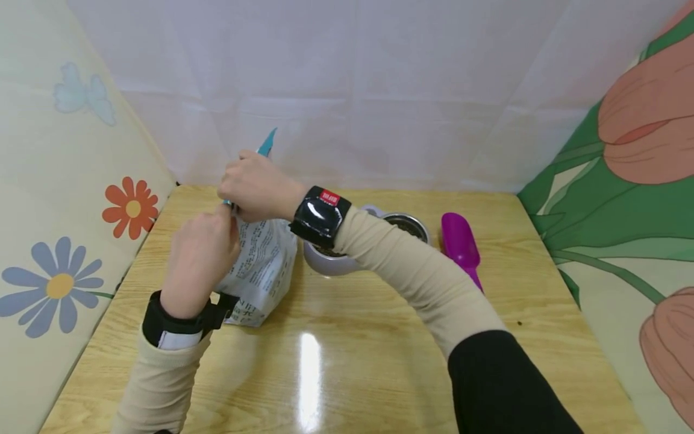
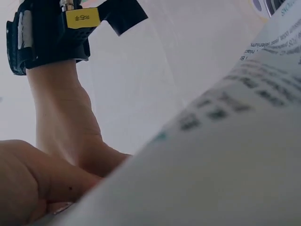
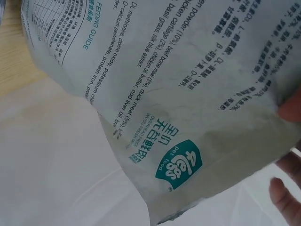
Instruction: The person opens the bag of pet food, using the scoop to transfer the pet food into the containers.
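Note:
A white pet food bag (image 1: 262,265) with printed text stands on the left half of the table. Its "4Legs pet food" logo and top edge show in the right wrist view. My left hand (image 1: 197,256) pinches the bag's top on the near side. Reaching across, my right hand (image 1: 262,184) grips the same top edge farther back, fingers curled. A teal tip of the bag (image 1: 267,143) pokes out beyond it. In the left wrist view the bag hides most of the fingers.
A light purple double feeder (image 1: 331,265) stands right of the bag, partly covered by my right forearm; dark contents show in its metal bowl (image 1: 406,224). Farther right lies a purple scoop (image 1: 461,241). White cloth (image 1: 379,90) and painted panels (image 1: 612,241) bound the table.

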Motion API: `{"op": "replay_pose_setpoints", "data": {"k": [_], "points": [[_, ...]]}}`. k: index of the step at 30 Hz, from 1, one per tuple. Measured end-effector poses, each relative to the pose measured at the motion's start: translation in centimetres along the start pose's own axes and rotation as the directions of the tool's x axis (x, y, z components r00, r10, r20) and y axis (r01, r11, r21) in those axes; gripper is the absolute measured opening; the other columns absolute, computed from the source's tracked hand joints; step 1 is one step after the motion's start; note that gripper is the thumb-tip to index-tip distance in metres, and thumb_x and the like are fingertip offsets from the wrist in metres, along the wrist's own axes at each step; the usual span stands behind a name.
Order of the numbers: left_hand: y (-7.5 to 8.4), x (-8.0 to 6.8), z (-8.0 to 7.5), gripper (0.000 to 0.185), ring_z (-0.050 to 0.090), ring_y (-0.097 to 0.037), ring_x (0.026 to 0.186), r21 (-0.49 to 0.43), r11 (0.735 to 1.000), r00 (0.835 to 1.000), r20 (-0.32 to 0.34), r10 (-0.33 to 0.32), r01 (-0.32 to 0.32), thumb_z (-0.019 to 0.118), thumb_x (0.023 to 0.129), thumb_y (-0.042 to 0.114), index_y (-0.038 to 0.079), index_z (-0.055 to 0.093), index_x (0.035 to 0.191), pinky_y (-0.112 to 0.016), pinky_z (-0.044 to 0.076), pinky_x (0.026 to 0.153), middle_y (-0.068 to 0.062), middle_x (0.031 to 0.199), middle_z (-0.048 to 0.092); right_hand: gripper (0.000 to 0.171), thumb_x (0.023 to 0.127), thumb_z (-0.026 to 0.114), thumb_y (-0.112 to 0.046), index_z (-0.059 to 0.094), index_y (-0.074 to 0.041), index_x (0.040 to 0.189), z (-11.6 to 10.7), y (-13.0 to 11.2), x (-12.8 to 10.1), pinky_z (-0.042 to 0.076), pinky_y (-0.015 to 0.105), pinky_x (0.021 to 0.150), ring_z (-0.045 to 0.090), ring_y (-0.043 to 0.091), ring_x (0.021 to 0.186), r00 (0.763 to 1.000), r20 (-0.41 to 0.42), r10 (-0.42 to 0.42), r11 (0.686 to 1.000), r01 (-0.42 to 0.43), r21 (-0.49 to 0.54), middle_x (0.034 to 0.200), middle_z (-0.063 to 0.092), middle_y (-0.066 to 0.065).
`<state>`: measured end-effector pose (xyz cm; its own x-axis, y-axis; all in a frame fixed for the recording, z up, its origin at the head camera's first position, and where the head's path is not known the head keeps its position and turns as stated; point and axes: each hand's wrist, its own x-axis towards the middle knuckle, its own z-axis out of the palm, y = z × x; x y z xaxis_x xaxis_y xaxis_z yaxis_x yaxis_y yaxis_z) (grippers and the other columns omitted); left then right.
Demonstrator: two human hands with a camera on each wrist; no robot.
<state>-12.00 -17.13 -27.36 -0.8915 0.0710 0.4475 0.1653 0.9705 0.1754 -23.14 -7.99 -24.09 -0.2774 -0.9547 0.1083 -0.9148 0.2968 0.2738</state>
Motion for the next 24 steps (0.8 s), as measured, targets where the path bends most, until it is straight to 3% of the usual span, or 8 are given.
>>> {"op": "replay_pose_setpoints", "data": {"k": [3,6,11,16,19,24], "points": [[-0.3,0.0,0.1,0.022,0.032,-0.019,0.036,-0.019,1.000,1.000,0.008,0.018,-0.018,0.045,0.089,0.001,-0.002,0.044,0.067,-0.028,0.024,0.036,-0.004,0.047,0.030,0.013,0.076,0.049,-0.012,0.050,-0.017,0.065,0.1,-0.1,0.4,0.024,0.025,0.063,0.039,0.012,0.062,1.000,-0.009,0.024,1.000,-0.025,-0.019,0.064,0.046,-0.006],[-0.6,0.0,0.2,0.022,0.033,-0.019,0.036,-0.043,0.999,0.999,-0.008,0.031,-0.032,0.045,0.089,0.000,-0.003,0.044,0.067,-0.028,0.025,0.036,-0.004,0.047,0.031,0.016,0.075,0.046,-0.010,0.041,-0.018,0.062,0.1,-0.1,0.6,0.021,0.024,0.062,0.033,0.012,0.060,0.999,-0.003,0.043,0.999,-0.043,-0.018,0.062,0.036,-0.005],[-0.5,0.0,0.2,0.025,0.034,-0.021,0.037,-0.037,0.999,1.000,-0.009,0.004,-0.004,0.050,0.088,0.007,-0.002,0.045,0.065,-0.030,0.025,0.036,-0.005,0.048,0.032,0.010,0.077,0.052,-0.012,0.060,-0.017,0.077,0.2,0.7,0.5,0.031,0.024,0.072,0.048,0.011,0.075,0.997,0.056,0.045,0.996,-0.049,0.068,0.076,0.056,-0.007],[-0.1,-0.2,-0.4,0.033,0.033,-0.020,0.037,-0.008,0.997,0.995,0.067,-0.076,0.077,0.053,0.088,0.014,0.002,0.043,0.059,-0.028,0.024,0.035,-0.005,0.047,0.031,0.028,0.080,0.052,-0.005,0.066,-0.016,0.102,0.9,2.5,0.2,0.036,0.029,0.086,0.053,0.015,0.099,0.992,0.099,0.081,0.991,-0.091,0.094,0.102,0.064,-0.005],[0.2,-0.6,-0.7,0.032,0.031,-0.018,0.036,0.036,0.994,0.990,0.097,-0.105,0.102,0.054,0.088,0.012,0.000,0.046,0.059,-0.026,0.023,0.034,-0.004,0.046,0.030,0.028,0.084,0.051,-0.002,0.067,-0.013,0.104,1.5,3.6,0.0,0.037,0.031,0.084,0.053,0.018,0.100,0.988,0.078,0.130,0.990,-0.133,0.035,0.103,0.064,-0.001],[0.2,-0.8,-0.6,0.021,0.030,-0.018,0.036,0.065,0.996,0.993,0.096,-0.069,0.063,0.058,0.086,0.007,-0.007,0.056,0.070,-0.026,0.024,0.035,-0.005,0.046,0.030,0.025,0.087,0.048,-0.002,0.069,-0.009,0.099,2.2,4.3,-0.2,0.040,0.029,0.078,0.056,0.019,0.091,0.992,0.014,0.125,0.991,-0.125,-0.048,0.094,0.066,0.003]]}}
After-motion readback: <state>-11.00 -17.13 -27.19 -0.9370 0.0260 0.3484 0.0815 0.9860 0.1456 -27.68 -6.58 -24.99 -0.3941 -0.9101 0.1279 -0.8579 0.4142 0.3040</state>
